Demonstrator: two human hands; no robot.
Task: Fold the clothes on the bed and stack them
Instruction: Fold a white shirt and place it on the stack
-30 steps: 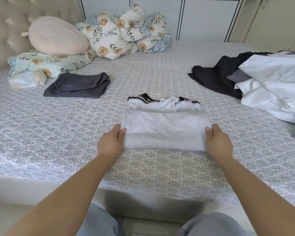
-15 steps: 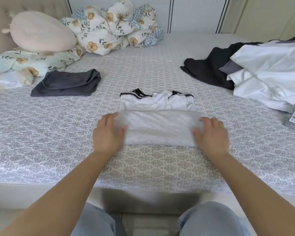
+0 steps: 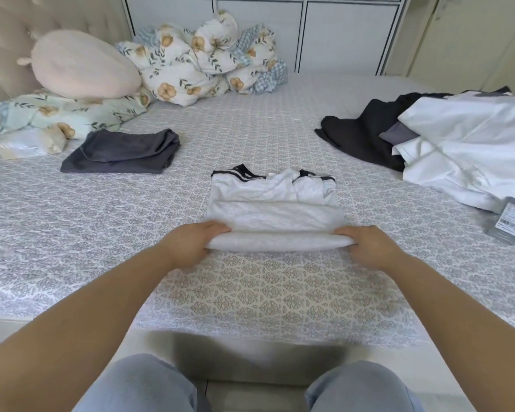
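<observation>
Both hands at bed (image 3: 101, 233) edge. My left hand (image 3: 188, 245) and right hand (image 3: 369, 248) each pinch the grey T-shirt (image 3: 274, 215) fold, grip curled round near ends.

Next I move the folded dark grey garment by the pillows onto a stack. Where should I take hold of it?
Probably grip the dark grey garment at its two short ends, one hand each, coming from the near side. It lies flat with its long straight edge facing you; lifting both ends together should keep the fold from opening.
</observation>
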